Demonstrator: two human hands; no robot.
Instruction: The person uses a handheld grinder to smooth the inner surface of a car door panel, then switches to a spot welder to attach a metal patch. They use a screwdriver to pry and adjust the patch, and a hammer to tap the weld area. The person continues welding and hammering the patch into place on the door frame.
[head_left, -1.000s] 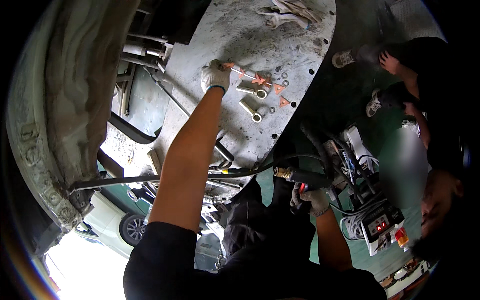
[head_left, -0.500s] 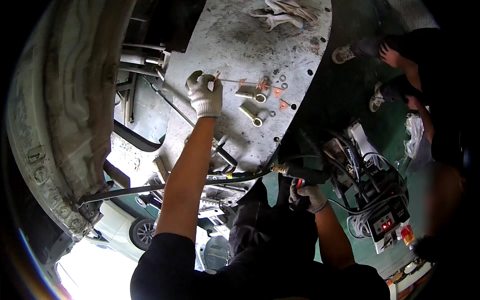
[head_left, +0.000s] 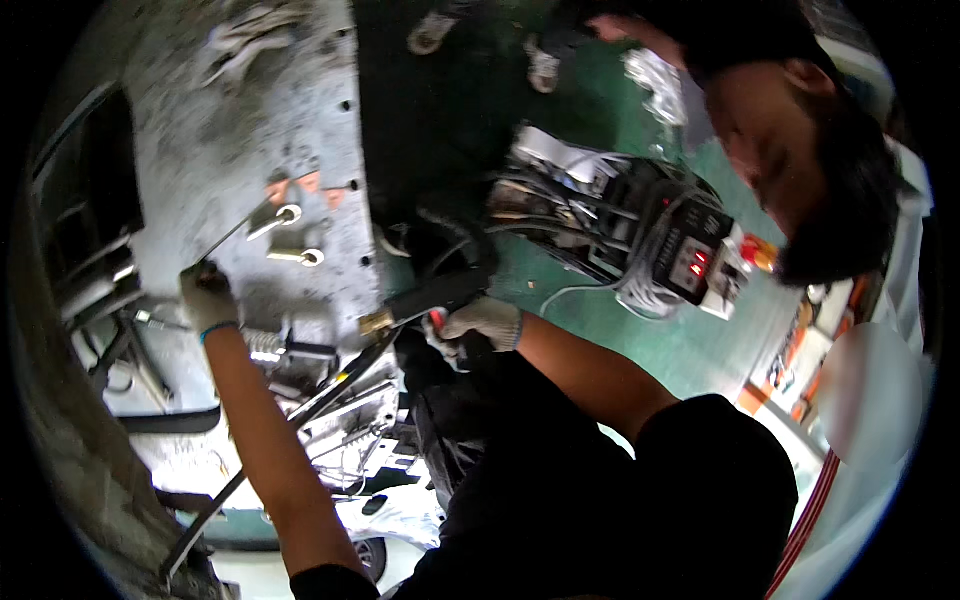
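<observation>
My gloved left hand (head_left: 208, 293) is closed at the near end of a thin metal rod (head_left: 232, 235). From my fingers the rod slants up and right towards small copper-coloured pieces (head_left: 278, 187), blurred on the grey metal table (head_left: 190, 130). Two metal eye bolts (head_left: 275, 223) lie beside those pieces, rings to the right. My gloved right hand (head_left: 482, 326) grips a black welding gun (head_left: 440, 295) with a brass end (head_left: 378, 322) and a red part near my fingers. The gun is off the table's right edge, its brass end pointing left.
A box-shaped machine (head_left: 690, 255) with a red lit display and coiled cables stands on the green floor. Another person (head_left: 745, 150) leans in at the upper right. White gloves (head_left: 250, 45) lie at the table's far end. A worn vehicle panel (head_left: 60, 470) borders the left.
The whole view has swung right, so table and hands appear further left. The rod in my left hand now slants instead of lying nearly level. The gun stays in my right hand.
</observation>
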